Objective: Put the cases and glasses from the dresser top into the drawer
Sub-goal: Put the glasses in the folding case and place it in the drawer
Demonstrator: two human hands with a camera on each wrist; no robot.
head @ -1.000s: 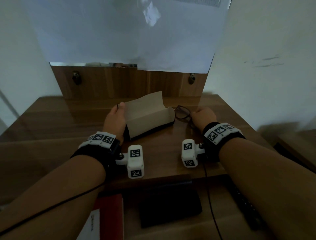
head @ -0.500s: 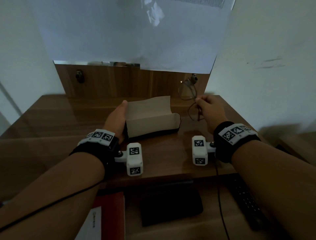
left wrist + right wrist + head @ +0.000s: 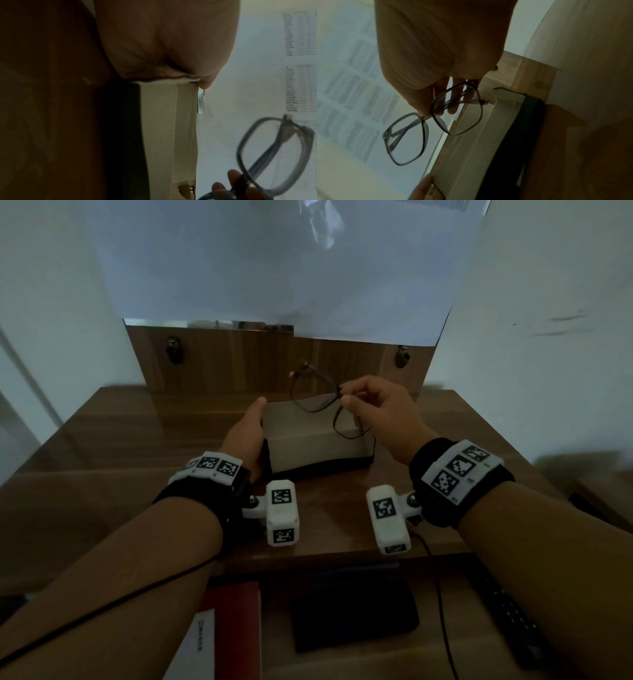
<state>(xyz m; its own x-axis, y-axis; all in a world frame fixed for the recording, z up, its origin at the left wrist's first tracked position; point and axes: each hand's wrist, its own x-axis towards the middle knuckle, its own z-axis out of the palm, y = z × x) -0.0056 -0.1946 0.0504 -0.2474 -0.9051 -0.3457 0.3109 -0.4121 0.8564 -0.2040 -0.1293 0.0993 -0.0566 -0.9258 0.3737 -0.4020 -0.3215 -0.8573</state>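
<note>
An open glasses case point(image 3: 318, 446), beige inside and black outside, lies on the wooden dresser top point(image 3: 137, 440). My left hand point(image 3: 245, 433) grips its left end, with the thumb up along the raised lid. My right hand point(image 3: 376, 409) pinches dark thin-framed glasses point(image 3: 313, 393) near the bridge. They hang folded just above the open case. In the left wrist view the case point(image 3: 168, 128) runs away from my palm point(image 3: 164, 47), and the glasses point(image 3: 272, 155) hover at lower right. In the right wrist view my fingers point(image 3: 453, 102) hold the glasses point(image 3: 433, 121) beside the case point(image 3: 479, 148).
Below the front edge an open drawer holds a black case point(image 3: 356, 614), a red booklet point(image 3: 233, 611) and a dark remote point(image 3: 510, 618). A wooden backboard point(image 3: 239, 361) with a paper-covered panel stands behind. A white wall point(image 3: 548, 337) lies close on the right.
My right hand has lifted the glasses off the dresser top right of the case and carried them left, over the open case. My left hand has stayed on the case.
</note>
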